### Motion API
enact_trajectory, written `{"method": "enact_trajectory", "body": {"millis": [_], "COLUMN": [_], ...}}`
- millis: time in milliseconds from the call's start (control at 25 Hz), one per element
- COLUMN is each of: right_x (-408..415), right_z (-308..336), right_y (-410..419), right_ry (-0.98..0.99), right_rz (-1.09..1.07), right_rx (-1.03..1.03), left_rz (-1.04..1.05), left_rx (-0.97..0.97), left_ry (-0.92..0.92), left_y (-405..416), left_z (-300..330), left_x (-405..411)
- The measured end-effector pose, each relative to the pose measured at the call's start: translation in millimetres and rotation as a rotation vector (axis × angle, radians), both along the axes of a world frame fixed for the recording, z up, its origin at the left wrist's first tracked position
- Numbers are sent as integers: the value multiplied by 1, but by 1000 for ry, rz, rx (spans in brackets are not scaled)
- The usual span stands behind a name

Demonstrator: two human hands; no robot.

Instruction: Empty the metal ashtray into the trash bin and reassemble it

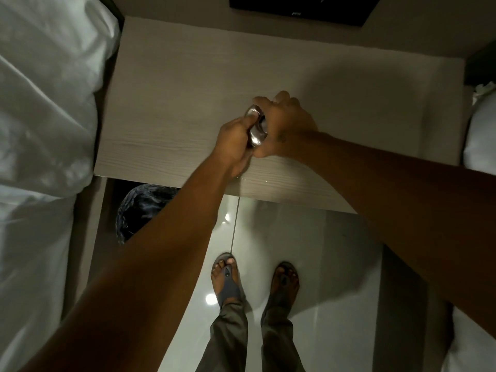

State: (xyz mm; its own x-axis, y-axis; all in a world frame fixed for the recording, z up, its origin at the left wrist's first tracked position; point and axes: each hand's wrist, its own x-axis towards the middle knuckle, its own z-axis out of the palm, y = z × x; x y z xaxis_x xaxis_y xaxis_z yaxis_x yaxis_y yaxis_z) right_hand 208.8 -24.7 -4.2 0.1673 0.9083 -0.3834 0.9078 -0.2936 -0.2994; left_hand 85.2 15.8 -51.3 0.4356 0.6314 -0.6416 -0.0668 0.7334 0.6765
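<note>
A shiny metal ashtray [256, 127] is held between both hands above the pale wooden table [174, 103], close to its front edge. My left hand [236, 146] grips it from the left and below, thumb on its rim. My right hand [284, 127] covers its right side and top, so most of the ashtray is hidden and I cannot tell whether its parts are joined. The trash bin [142, 208], lined with a dark bag, stands on the floor under the table's front left edge, partly behind my left forearm.
A bed with white sheets [45, 130] runs along the left. Another white pillow [480, 135] lies at the right edge. A dark flat object [303, 6] sits at the back. My feet in sandals [255, 280] stand on glossy white floor tiles.
</note>
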Motion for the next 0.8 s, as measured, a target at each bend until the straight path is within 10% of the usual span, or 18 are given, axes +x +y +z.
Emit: {"method": "enact_trajectory", "body": {"millis": [240, 800], "right_x": [6, 14], "right_z": [-14, -11], "right_y": [-11, -23], "right_ry": [6, 205], "right_rz": [12, -88], "right_rx": [20, 24], "left_rz": [-202, -149], "left_rx": [581, 729], "left_ry": [515, 538], "left_y": [6, 10], "left_z": [-6, -8], "left_x": [-1, -2]}}
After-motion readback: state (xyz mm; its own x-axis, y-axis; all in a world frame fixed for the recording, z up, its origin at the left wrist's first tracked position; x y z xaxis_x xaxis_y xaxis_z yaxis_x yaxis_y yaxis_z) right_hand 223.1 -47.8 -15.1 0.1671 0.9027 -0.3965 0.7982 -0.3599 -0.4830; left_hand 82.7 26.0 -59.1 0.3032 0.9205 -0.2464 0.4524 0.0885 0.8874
